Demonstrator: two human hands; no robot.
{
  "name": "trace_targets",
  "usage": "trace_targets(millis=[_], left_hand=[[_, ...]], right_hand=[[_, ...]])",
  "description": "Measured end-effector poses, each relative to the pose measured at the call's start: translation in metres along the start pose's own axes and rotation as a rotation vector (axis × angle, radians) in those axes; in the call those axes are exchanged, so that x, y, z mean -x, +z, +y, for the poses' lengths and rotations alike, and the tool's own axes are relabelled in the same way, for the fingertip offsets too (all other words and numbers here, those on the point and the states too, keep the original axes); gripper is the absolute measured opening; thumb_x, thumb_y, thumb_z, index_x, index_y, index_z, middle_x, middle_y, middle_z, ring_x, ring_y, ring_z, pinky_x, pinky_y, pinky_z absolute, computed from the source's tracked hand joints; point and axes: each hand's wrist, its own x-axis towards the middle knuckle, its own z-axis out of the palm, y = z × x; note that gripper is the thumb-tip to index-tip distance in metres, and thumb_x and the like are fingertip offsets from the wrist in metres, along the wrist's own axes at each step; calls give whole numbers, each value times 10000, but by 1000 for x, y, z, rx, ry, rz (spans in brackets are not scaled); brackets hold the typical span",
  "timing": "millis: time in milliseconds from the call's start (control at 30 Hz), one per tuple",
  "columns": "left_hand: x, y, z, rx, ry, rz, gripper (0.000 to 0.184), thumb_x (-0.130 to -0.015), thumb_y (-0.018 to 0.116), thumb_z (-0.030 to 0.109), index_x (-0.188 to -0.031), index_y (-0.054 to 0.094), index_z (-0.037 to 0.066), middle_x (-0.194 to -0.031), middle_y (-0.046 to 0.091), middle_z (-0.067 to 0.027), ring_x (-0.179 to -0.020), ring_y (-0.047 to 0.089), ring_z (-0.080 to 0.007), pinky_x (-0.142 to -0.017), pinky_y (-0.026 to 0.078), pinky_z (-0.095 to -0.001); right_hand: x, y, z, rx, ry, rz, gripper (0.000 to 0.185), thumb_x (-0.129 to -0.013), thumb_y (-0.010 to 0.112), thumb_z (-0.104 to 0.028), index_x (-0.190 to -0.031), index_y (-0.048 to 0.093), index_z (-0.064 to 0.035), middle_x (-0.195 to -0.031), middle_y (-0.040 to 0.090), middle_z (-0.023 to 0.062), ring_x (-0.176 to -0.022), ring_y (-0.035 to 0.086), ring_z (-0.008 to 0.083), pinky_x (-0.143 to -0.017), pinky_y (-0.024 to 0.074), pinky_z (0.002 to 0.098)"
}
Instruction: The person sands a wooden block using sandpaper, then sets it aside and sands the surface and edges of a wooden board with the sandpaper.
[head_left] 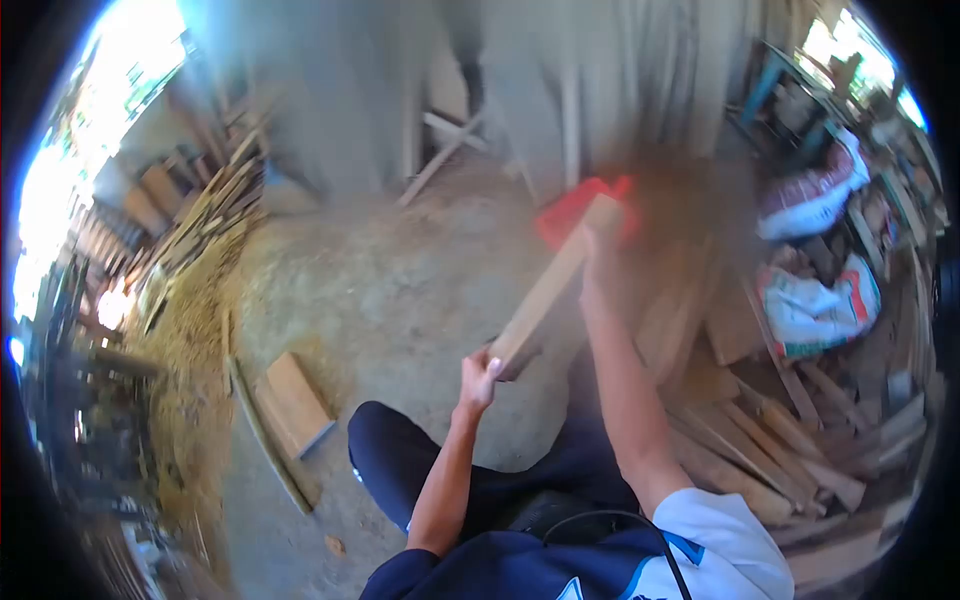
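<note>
Viewing from the head camera, the sole view on file, the inspection finds one pale wooden batten [550, 284] raised in front of the body, between the two hands and above the concrete floor [380, 290]. Its long axis slants from the lower end, near the body and to the left, up to the far end, away and to the right. The left hand [478, 382] is the nearer to the body and sits at the lower end; its fingers are closed around the wood, with the thumb lying along the near side. The right hand [597, 258] is at the far end, on the right flank of the batten, with the arm well extended; blur and the wood itself hide its fingers, so whether they clasp the batten or only steady it cannot be told. The batten therefore lies up and to the right of the left fingers, and down and to the left of the right hand. A darker block [524, 362] shows just beside the lower end, partly covered; contact with the batten cannot be confirmed. Beyond the far end is a blurred red object [570, 212], partly masked by the batten, its kind not determined. Loose timber [745, 445] is heaped on the right, below two sacks [820, 308]. On the left, well apart from both hands, a short board [292, 405] lies on the floor beside a curved pole [260, 425].
</note>
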Motion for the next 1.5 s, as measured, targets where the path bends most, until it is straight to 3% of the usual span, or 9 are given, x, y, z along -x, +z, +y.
trace_targets(millis=[133,267,500,833,967,1100,1367,1433,1500], left_hand=[[3,27,108,-246,-118,-137,455,-694,870,255,-956,677,-64,-848,723,-129,-788,686,-208,-700,539,-353],[7,47,78,-396,-24,-83,428,-708,842,247,-975,677,-44,-819,698,-120,-740,618,-114,-690,523,-315],[-54,60,98,304,-193,-135,436,-752,804,230,-1059,694,-58,-889,710,-71,-805,634,-140,-747,509,-286],[-143,196,66,248,-305,-320,657,-853,721,471,-1144,674,-116,-1025,719,-119,-959,648,-192,-833,516,-323],[-122,171,10,209,-626,-155,729,-904,618,594,-1174,676,-81,-1005,717,-111,-906,670,-208,-826,550,-351],[-113,113,-36,-183,-372,-56,545,-896,687,459,-1119,722,-38,-794,696,-40,-654,638,-125,-603,540,-289],[-115,42,-49,-432,-238,-64,372,-847,702,373,-1070,756,80,-889,758,-132,-776,705,-177,-727,530,-353],[-118,33,-49,-552,-354,-109,368,-875,685,420,-1079,767,125,-878,755,-105,-739,668,-170,-689,498,-363],[-116,27,-30,-570,-297,-129,375,-874,669,435,-1070,765,130,-917,748,-132,-772,690,-236,-737,520,-381]], right_hand=[[-9,-24,-9,121,133,94,964,-709,790,-543,-1356,468,96,-1368,527,231,-1217,544,326,-1020,429,415],[8,-31,-43,40,224,5,900,-745,778,-560,-1351,483,37,-1314,558,169,-1181,569,285,-1009,445,401],[31,-73,-55,-187,335,-526,655,-897,681,-478,-1379,500,-73,-1274,624,76,-1133,606,214,-986,461,396],[-18,-137,-88,228,99,5,550,-842,772,-381,-1227,625,-16,-1166,674,124,-1017,659,228,-881,518,375],[-74,-225,-37,192,246,231,536,-799,807,-372,-1153,667,5,-1095,696,131,-1006,659,228,-858,510,366],[-120,-311,14,355,169,320,577,-799,791,-397,-1149,673,45,-1055,706,159,-993,654,251,-866,500,364],[-161,-410,87,986,233,212,610,-922,585,-443,-1196,638,99,-1185,676,231,-1107,638,299,-954,471,386],[-150,-385,60,793,248,103,635,-948,520,-493,-1200,643,77,-1194,675,223,-1102,647,331,-954,496,419],[-179,-398,76,1314,160,102,674,-970,475,-526,-1191,638,90,-1134,680,263,-1086,645,389,-939,497,464]])
